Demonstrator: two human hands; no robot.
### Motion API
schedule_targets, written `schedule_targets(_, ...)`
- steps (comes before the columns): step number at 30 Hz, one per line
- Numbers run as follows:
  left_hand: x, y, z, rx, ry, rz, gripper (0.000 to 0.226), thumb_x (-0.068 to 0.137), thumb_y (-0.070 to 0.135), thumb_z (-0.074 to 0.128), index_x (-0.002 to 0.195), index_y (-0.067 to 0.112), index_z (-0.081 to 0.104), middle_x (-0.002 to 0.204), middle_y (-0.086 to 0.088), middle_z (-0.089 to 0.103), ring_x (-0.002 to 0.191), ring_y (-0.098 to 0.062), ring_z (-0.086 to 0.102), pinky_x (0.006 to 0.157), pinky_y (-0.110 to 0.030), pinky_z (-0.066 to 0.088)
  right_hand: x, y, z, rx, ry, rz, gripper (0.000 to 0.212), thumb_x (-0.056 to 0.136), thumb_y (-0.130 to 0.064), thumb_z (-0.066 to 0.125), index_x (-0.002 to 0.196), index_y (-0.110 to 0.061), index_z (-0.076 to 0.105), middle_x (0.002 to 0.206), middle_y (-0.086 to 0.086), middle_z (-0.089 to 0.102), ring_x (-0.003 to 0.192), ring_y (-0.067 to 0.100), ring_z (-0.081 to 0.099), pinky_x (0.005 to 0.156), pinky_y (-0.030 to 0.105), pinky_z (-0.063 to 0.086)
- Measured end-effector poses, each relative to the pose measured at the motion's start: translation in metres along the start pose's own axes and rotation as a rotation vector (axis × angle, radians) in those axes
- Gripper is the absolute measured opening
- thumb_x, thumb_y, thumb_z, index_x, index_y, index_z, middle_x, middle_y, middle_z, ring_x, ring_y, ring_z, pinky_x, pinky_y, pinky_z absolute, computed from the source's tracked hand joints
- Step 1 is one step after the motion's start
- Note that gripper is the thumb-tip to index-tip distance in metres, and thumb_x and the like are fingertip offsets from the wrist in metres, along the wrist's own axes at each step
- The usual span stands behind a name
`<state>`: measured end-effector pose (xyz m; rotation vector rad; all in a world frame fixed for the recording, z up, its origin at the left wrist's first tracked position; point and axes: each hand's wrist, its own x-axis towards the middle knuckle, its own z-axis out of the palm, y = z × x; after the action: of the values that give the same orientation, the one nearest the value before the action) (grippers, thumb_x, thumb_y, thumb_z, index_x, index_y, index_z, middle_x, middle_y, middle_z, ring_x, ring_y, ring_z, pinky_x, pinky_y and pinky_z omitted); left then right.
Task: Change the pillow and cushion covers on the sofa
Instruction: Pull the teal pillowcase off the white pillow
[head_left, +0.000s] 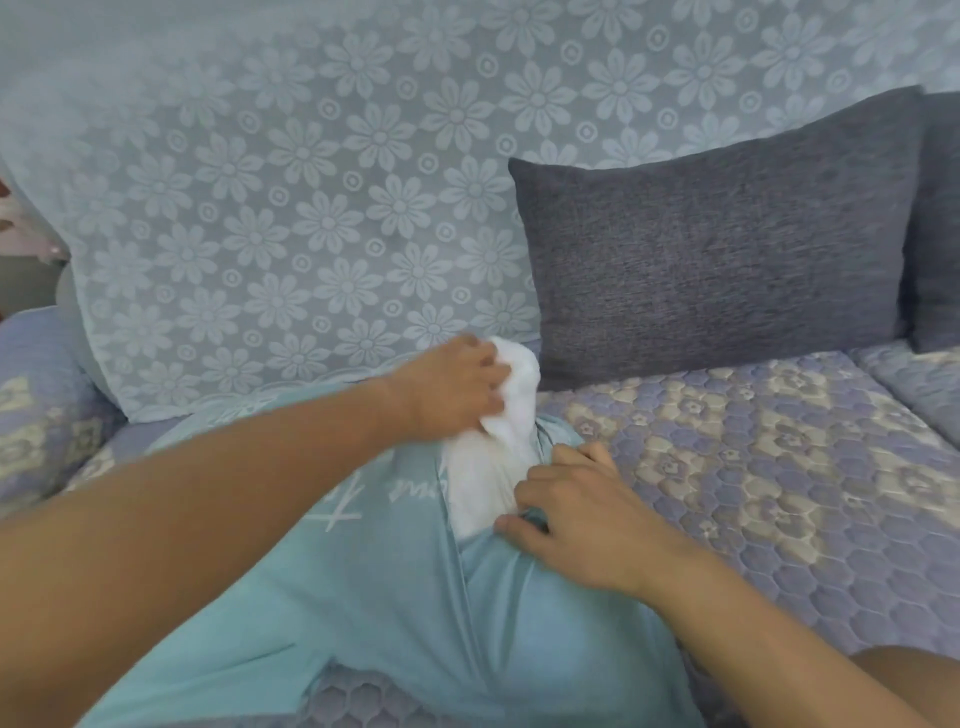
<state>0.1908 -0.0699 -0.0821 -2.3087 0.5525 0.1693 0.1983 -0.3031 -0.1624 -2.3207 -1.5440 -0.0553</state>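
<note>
White pillow (493, 467) bulges from your teal cover (395, 597) at frame centre, long axis running upward. Your left hand (452, 387) grips its corner; your right hand (576, 512) pinches the cover's opening.

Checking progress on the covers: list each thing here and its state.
Teal cover: open at its end, partly on the pillow.
White pillow: corner sticking out.
Left hand: grips the pillow corner.
Right hand: pinches the cover's edge.
Grey cushion: covered, leaning on the backrest.

head view | looks forward and down, close over sofa seat (753, 467) (single camera, wide-angle)
</note>
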Motion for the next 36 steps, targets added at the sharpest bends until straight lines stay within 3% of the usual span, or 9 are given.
schedule_targets(6,-0.013,-0.060,0.005,-0.204,-0.234,-0.738,0.044,0.098,0.057,0.050,0.133,0.033,0.061,0.145,-0.008,0.041,0.137,-0.038,0.032,0.116,-0.052,0.025,-0.026,0.004,0.015,0.034,0.064,0.029,0.047,0.099,-0.064,0.032,0.070,-0.032,0.051,0.074,-0.015,0.041,0.082,0.007,0.034,0.083,0.030,0.029)
schedule_targets(9,0.020,-0.001,-0.010,-0.308,0.147,-0.508,0.043,0.097,0.026,0.044,0.137,0.022,0.059,0.149,-0.018,0.042,0.136,-0.036,0.036,0.115,-0.048,0.026,-0.027,0.022,0.027,0.033,-0.182,0.074,0.047,0.097,-0.067,0.029,0.083,-0.032,0.057,0.085,-0.016,0.044,0.088,0.009,0.038,0.087,0.033,0.034)
schedule_targets(11,0.029,0.044,-0.025,-0.467,0.420,-0.223,0.048,0.088,0.017,0.036,0.125,0.014,0.067,0.126,-0.015,0.064,0.115,-0.032,0.057,0.099,-0.042,0.046,-0.024,0.026,0.031,0.118,-0.106,0.112,0.048,0.099,-0.059,0.029,0.085,-0.028,0.063,0.090,-0.012,0.051,0.091,0.015,0.048,0.087,0.037,0.041)
schedule_targets(15,0.017,0.103,-0.019,-0.504,0.192,-0.172,0.020,0.093,0.024,0.049,0.103,0.014,0.062,0.098,-0.008,0.065,0.087,-0.032,0.066,0.073,-0.042,0.052,-0.008,0.001,0.042,0.199,0.089,0.435,0.047,0.091,-0.038,0.031,0.094,-0.011,0.069,0.107,0.004,0.054,0.096,0.030,0.054,0.084,0.041,0.043)
schedule_targets(20,0.008,0.116,-0.020,-0.420,-0.087,-0.343,0.056,0.101,0.048,0.042,0.144,0.011,0.041,0.133,-0.008,0.053,0.122,-0.028,0.054,0.097,-0.041,0.042,-0.013,-0.022,0.057,0.087,0.138,0.619,0.023,0.084,-0.037,0.055,0.082,-0.016,0.066,0.102,0.003,0.045,0.093,0.027,0.044,0.076,0.041,0.043)
schedule_targets(24,0.018,0.119,-0.036,-0.243,-0.196,-0.311,0.038,0.103,0.040,0.042,0.127,0.018,0.061,0.128,-0.006,0.056,0.122,-0.030,0.048,0.096,-0.044,0.035,-0.018,-0.015,0.064,-0.047,0.144,0.624,0.033,0.074,-0.044,0.044,0.061,-0.023,0.065,0.080,0.001,0.047,0.078,0.027,0.050,0.067,0.040,0.042)
schedule_targets(31,0.007,0.090,-0.048,-0.120,-0.006,-0.130,0.024,0.097,0.019,0.047,0.100,0.021,0.070,0.103,0.001,0.063,0.110,-0.028,0.051,0.085,-0.039,0.036,-0.022,0.000,0.068,-0.021,0.169,0.583,0.040,0.082,-0.038,0.030,0.073,-0.024,0.066,0.088,0.003,0.051,0.085,0.026,0.041,0.076,0.039,0.041)
schedule_targets(33,-0.026,0.057,-0.040,-0.235,0.167,-0.281,0.031,0.098,0.033,0.045,0.089,0.022,0.072,0.092,0.003,0.066,0.100,-0.029,0.058,0.079,-0.039,0.041,-0.027,0.015,0.070,0.021,-0.013,0.553,0.044,0.089,-0.042,0.021,0.085,-0.028,0.063,0.102,0.002,0.055,0.093,0.024,0.033,0.084,0.036,0.030)
schedule_targets(36,-0.116,0.002,-0.021,-0.378,0.345,-0.705,0.049,0.093,0.041,0.038,0.070,0.012,0.070,0.074,-0.004,0.065,0.079,-0.036,0.059,0.064,-0.043,0.050,-0.029,0.039,0.062,0.355,-0.258,0.832,0.029,0.091,-0.048,0.042,0.091,-0.025,0.060,0.107,0.006,0.062,0.091,0.022,0.042,0.072,0.033,0.034)
